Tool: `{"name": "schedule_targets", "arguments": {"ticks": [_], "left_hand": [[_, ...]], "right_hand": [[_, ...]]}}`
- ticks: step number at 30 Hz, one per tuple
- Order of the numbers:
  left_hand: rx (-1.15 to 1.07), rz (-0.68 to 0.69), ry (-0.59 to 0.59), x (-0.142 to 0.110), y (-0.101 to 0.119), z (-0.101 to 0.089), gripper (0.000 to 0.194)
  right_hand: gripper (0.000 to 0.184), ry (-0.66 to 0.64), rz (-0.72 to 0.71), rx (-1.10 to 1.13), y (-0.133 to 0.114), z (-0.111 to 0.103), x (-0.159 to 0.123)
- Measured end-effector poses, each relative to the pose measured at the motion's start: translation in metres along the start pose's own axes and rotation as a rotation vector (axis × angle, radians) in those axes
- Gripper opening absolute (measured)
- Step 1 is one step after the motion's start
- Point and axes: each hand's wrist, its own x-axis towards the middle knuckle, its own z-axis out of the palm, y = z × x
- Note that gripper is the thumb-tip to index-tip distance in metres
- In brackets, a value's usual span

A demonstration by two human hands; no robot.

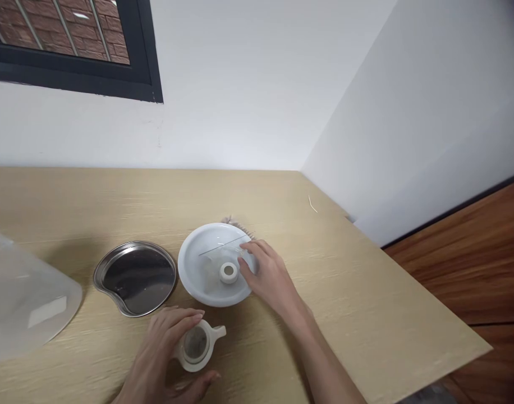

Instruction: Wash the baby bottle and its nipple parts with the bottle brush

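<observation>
A white round cup-like piece with a mesh centre and a short side handle, like a tea strainer (196,343), is near the front of the table. My left hand (168,353) curves around its left side, fingers and thumb apart, index fingertip by its upper rim. My right hand (267,275) reaches over a white bowl (189,278), thumb and index finger nearly together on a small clear thing too faint to name. A thin straight rod (219,247) lies across the bowl towards those fingertips. Inside the bowl are a small white ring-shaped piece (229,272) and a pale translucent clump (212,275).
Left of the bowl lies a shallow kidney-shaped metal tray (139,280). A large translucent plastic container (30,303) rests at the left edge of view. Dark bristles (238,224) poke out behind the bowl. A thin pale strip (312,203) lies at the back right of the wooden table (366,314).
</observation>
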Motion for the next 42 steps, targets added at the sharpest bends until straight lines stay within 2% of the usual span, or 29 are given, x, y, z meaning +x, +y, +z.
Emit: {"name": "schedule_targets", "arguments": {"ticks": [9,18,25,42], "left_hand": [[-0.018,-0.018,-0.03,0.0,0.001,-0.001,0.06],[-0.022,-0.057,-0.05,0.0,0.004,-0.001,0.061],[-0.013,-0.041,-0.059,0.008,0.009,-0.006,0.055],[-0.012,-0.048,-0.061,0.01,0.012,-0.009,0.057]], "right_hand": [[0.02,0.017,-0.006,-0.01,0.002,0.005,0.0],[0.023,-0.022,0.05,-0.044,-0.002,-0.007,-0.001],[0.026,-0.04,0.075,-0.069,-0.002,-0.012,-0.004],[0.025,-0.168,0.045,-0.168,-0.008,0.002,-0.004]]}}
